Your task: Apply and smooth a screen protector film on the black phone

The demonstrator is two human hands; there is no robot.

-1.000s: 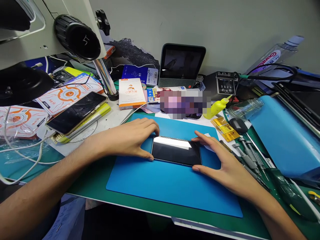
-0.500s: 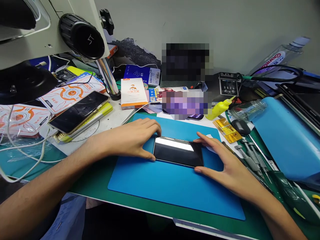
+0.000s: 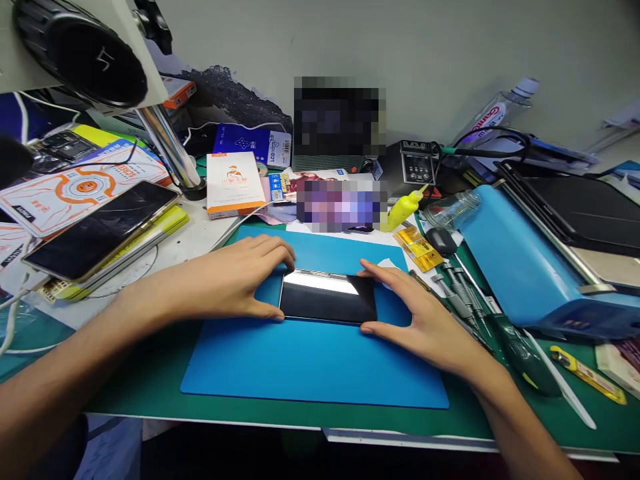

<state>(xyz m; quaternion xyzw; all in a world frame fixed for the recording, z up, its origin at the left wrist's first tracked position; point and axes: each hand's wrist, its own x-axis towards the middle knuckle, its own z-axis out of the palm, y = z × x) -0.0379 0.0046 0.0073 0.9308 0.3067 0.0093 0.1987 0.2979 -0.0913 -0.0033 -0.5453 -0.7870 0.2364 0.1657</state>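
Nearest the viewer, a strip of green bench top (image 3: 150,390) runs along the near side of the blue mat (image 3: 310,367), and the near half of the mat is bare. The phone (image 3: 325,303) lies screen up on the far half of the mat, its long edges roughly in line with the mat's own. Both ends are taken: the left hand (image 3: 245,280) pinches the left end between thumb and curled fingers, and the right hand (image 3: 415,307) spans the right end, thumb on the near edge and fingers at the far one. How firmly either presses cannot be told.

Progress, as judged: the phone is positioned and steadied; its screen is dark, bears a bright reflection and appears seated in its frame. No tool is in use. What work is left on it, these views do not settle.

Right of the mat lie a yellow cutter (image 3: 587,375), a white stick (image 3: 565,383) and a green-handled tool (image 3: 525,357), all untouched. A scrap of white paper (image 3: 389,265) rests at the mat's far right, just beyond the right hand. Past the mat's far edge stand a yellow bottle (image 3: 405,210) and an orange-and-white box (image 3: 235,180).

Compared with half a second ago, the camera has turned rightward: the yellow cutter, formerly cropped, now shows whole. The hands' hold and the phone's place on the mat show no clear change.
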